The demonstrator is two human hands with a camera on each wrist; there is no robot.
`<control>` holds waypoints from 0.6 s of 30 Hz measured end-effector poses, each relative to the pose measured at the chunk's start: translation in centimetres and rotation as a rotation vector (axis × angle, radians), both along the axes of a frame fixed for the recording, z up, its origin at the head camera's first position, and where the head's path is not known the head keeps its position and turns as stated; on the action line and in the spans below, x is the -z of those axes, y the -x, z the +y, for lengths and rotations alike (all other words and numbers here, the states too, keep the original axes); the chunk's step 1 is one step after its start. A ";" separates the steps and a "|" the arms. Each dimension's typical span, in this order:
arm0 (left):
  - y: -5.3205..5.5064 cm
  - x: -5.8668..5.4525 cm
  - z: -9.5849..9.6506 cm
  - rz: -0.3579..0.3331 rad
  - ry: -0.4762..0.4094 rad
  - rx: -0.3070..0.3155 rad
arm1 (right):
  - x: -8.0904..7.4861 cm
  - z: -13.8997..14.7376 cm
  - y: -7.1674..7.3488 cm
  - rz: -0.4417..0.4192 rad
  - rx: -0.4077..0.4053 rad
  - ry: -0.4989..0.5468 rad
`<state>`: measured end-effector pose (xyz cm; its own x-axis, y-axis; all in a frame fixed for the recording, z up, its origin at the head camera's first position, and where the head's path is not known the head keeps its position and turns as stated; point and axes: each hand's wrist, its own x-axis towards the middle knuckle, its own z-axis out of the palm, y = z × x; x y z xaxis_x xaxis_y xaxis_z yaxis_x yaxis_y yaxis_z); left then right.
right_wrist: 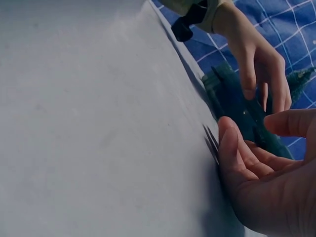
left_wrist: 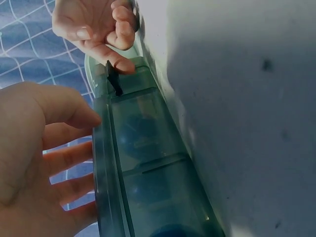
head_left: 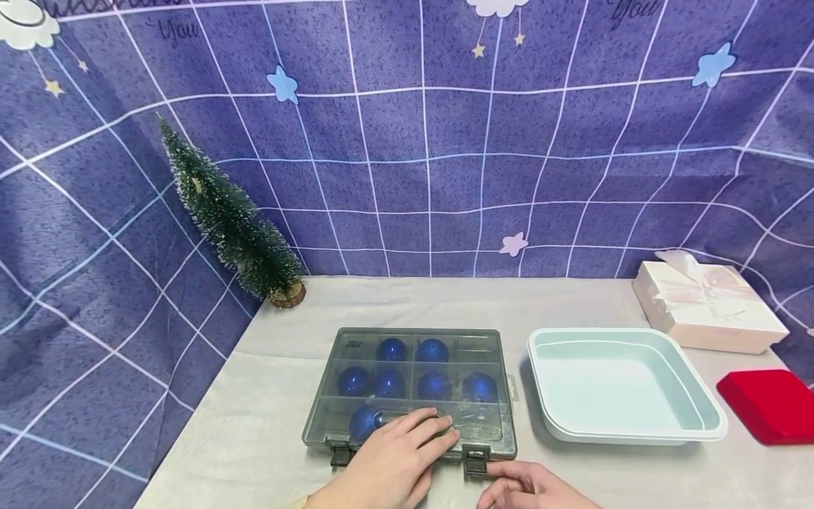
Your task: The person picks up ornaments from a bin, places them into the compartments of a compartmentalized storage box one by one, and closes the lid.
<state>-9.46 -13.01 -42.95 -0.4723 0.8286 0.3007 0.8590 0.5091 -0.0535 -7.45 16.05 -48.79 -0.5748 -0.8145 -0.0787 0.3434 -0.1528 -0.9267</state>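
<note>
A transparent grey-green compartment case [head_left: 473, 424] lies flat with its lid down. Several shiny blue baubles [head_left: 388, 384] show through the lid, spread over its compartments. My left hand [head_left: 397, 456] rests on the front part of the lid, fingers extended and partly covering the front compartments. At the case's front right corner, my right hand [head_left: 534, 484] touches the black right latch [head_left: 476, 463] with its extended index finger, the other fingers bent. The black left latch [head_left: 340, 454] juts from the front edge, left of my left hand.
A pale blue tray [head_left: 626, 435] stands right of the case. Beyond it are a white gift box with a ribbon [head_left: 718, 304] and a red object [head_left: 772, 406]. A small artificial Christmas tree [head_left: 229, 219] stands at the back left, near the purple curtain [head_left: 394, 127].
</note>
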 end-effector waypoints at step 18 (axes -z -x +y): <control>0.1 0.0 0.1 -0.008 0.002 -0.004 | -0.7 -1.0 -0.4 0.354 0.076 -0.084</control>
<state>-9.60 -12.93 -42.93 -0.4785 0.8270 0.2952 0.8572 0.5129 -0.0472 -7.07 15.03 -48.14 -0.6367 -0.7678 0.0711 -0.0098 -0.0841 -0.9964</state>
